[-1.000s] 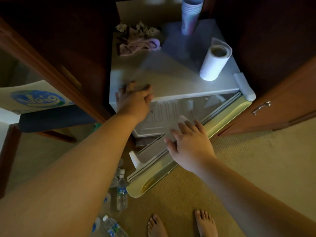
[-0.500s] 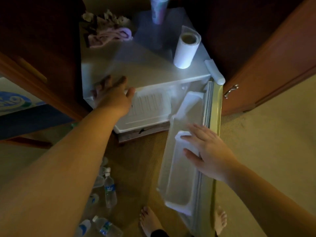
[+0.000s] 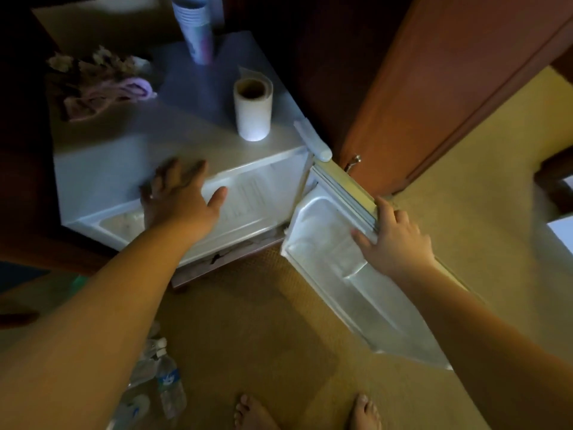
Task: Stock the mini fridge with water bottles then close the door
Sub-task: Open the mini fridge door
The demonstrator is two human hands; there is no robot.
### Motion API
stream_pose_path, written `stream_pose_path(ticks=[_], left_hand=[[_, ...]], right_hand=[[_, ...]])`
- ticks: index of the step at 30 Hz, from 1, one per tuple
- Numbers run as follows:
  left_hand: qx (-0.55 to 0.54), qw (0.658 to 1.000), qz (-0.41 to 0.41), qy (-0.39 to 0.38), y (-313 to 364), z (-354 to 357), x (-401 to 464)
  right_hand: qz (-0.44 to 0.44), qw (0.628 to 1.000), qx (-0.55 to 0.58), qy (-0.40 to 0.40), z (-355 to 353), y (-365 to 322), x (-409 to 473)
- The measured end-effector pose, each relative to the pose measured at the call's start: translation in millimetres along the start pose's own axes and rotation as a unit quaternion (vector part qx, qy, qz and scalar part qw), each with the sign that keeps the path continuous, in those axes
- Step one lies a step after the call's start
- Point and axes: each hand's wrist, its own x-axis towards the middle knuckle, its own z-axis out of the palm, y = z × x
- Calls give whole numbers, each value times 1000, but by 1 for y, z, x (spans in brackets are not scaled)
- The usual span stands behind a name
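Fridge (image 3: 130,169) stands low between dark wooden cabinet panels, its grey top carrying a paper roll (image 3: 252,114), a stack of cups (image 3: 197,32) and a crumpled cloth (image 3: 102,88); its door (image 3: 350,271) is swung wide to the right, where a second ago it was only ajar and half a second ago about halfway out; the inner door shelf looks bare, and what shows of the cabinet interior is only its pale top lip (the shelves inside are hidden from this angle).

That change means the opening step is, by my reading, essentially finished and loading can begin; nothing has gone in yet.

Left hand (image 3: 179,203) lies flat and spread on the front edge of the fridge top, bracing it, gripping nothing; it is blurred. Right hand (image 3: 393,240) is curled over the upper edge of the door, fingers closed on the rim.

Water bottles (image 3: 169,383) lie scattered on the carpet at lower left, beside the left forearm and well apart from the fridge opening; their exact number is hard to tell in the dim light. Bare feet show at the bottom edge.
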Motion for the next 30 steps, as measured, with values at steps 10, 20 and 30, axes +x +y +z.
stream_pose_path(ticks=[10,20,30], left_hand=[[28,1000,-4,3,4,6,-3],[38,999,7,9,-3,12,-1],[29,999,9,13,0,9,-4]], right_hand=[[50,998,-38,-18,-16,13,29],[115,990,-63,-61,-22,10,45],[58,995,-55,-64,-32,25,63]])
